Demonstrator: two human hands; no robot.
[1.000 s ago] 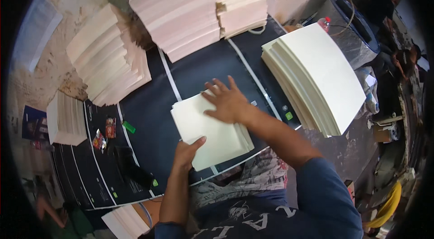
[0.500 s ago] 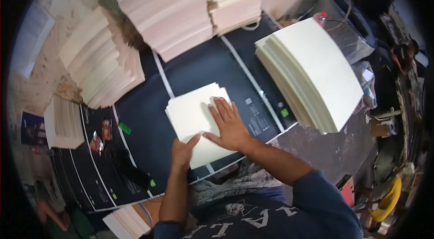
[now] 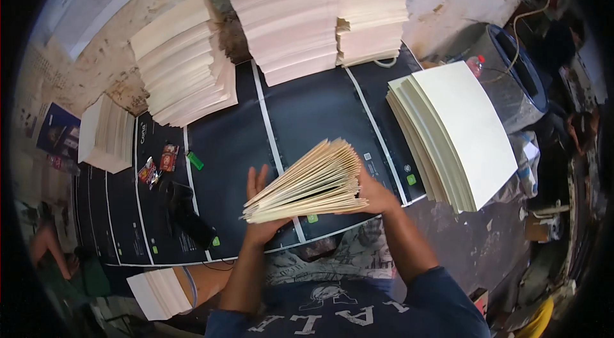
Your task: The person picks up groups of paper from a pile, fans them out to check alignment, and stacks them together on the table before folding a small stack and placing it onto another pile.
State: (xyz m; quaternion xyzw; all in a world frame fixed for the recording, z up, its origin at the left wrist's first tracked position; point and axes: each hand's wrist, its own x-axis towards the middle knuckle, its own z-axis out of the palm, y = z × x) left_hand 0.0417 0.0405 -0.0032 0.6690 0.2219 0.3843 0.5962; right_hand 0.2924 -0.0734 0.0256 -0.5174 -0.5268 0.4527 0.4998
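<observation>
A thick stack of cream paper sheets (image 3: pixel 313 181) is lifted off the black tabletop (image 3: pixel 224 146), its edges fanned apart on the right and pressed closer together on the left. My left hand (image 3: pixel 265 230) holds the left end from below, fingers stretched up behind it and partly hidden. At the right end, my right hand (image 3: pixel 378 194) grips the fanned side; its fingertips are mostly hidden by the sheets.
Tall paper piles (image 3: pixel 288 24) line the table's back edge. A big cream stack (image 3: pixel 470 127) stands at the right. To the left lie a green lighter (image 3: pixel 195 160), small red packets (image 3: pixel 169 157) and a black object (image 3: pixel 192 216). Another person's arm (image 3: pixel 51 248) shows far left.
The stack lay flat on the table under both hands; now it is raised, tilted up and fanned between them. The view has shifted, showing more of the wall.
</observation>
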